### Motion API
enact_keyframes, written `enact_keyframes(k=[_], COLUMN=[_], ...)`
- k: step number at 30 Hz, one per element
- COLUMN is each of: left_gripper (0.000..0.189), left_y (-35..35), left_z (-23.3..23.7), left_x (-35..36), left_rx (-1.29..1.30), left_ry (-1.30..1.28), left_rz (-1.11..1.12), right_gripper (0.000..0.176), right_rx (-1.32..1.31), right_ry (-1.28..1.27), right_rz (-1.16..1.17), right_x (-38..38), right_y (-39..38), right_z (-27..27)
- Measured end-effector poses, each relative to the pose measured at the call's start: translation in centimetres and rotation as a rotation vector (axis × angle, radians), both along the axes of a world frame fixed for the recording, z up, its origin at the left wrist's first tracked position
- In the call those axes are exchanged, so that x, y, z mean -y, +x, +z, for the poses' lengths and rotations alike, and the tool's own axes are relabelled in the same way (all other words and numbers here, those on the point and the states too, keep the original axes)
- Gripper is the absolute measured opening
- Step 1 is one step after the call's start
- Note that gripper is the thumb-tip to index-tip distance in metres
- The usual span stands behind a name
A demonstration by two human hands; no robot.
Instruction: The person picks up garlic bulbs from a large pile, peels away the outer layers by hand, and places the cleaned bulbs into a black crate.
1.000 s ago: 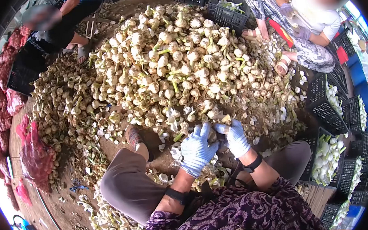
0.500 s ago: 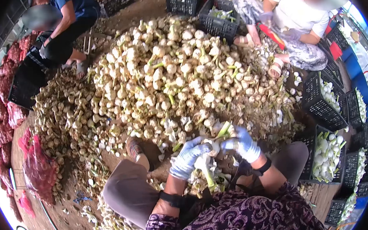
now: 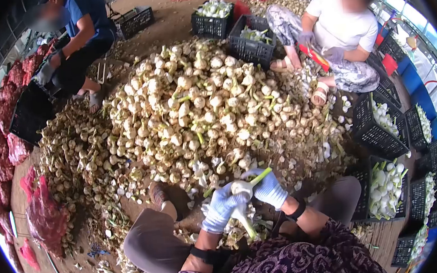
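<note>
Both of my hands wear light gloves with bluish-white stripes and meet above my lap. My left hand (image 3: 222, 207) is closed around a whitish garlic bulb (image 3: 241, 187), whose green-tipped stem points up to the right. Fingers of my right hand (image 3: 269, 190) are curled against the same garlic, by its stem. A second pale garlic stalk (image 3: 245, 222) with a green end slants down below my left hand, which covers its upper part. Loose skins lie on the ground between my legs. In front of me rises a big heap of unpeeled garlic (image 3: 194, 102).
A black crate of cleaned garlic (image 3: 388, 189) stands at my right, with several more crates behind it. A red mesh sack (image 3: 46, 216) lies at the left. One person (image 3: 341, 22) sits at the far right, another (image 3: 87, 33) at the far left.
My hands have drawn closer together around the garlic, and its green stem has swung lower toward the right. The view has tilted up slightly. The person at far right has raised their head.
</note>
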State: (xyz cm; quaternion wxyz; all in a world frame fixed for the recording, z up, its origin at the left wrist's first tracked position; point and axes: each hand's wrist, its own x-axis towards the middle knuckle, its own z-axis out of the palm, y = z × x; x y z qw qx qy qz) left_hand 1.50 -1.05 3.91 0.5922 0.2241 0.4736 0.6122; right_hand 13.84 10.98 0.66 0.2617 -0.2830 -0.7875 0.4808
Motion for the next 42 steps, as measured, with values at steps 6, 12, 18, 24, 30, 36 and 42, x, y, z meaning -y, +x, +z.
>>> enact_keyframes(k=[6, 12, 18, 24, 30, 36, 42], left_gripper=[0.037, 0.063, 0.032, 0.017, 0.016, 0.025, 0.047], left_y=[-0.6, 0.3, -1.2, -1.0, 1.3, -0.2, 0.2], left_z=[-1.1, -1.0, -2.2, -2.0, 0.7, -6.1, -5.2], left_x=[-0.2, -1.1, -0.1, -0.8, -0.5, -0.3, -1.1], left_rx=[0.358, -0.548, 0.208, 0.051, -0.485, -1.496, -0.744], left_ry=[0.078, 0.093, -0.126, 0.024, 0.366, -0.489, -0.158], left_rz=[0.235, 0.214, 0.324, 0.235, -0.139, -0.616, -0.108], right_gripper=[0.03, 0.035, 0.029, 0.031, 0.02, 0.026, 0.027], right_rx=[-0.419, -0.079, -0.375, -0.331, -0.391, -0.505, -0.532], right_ry=[-1.142, -0.792, -1.194, -1.067, -1.241, -1.364, -1.304], right_rz=[0.114, 0.076, 0.124, 0.078, -0.174, -0.401, -0.447], right_x=[-4.6, -2.4, -2.7, -2.9, -4.4, -4.3, -3.3], right_y=[1.0, 1.5, 0.9, 1.9, 1.1, 0.8, 1.2], right_z=[-1.6, 2.3, 2.2, -0.6, -2.6, 1.7, 4.0])
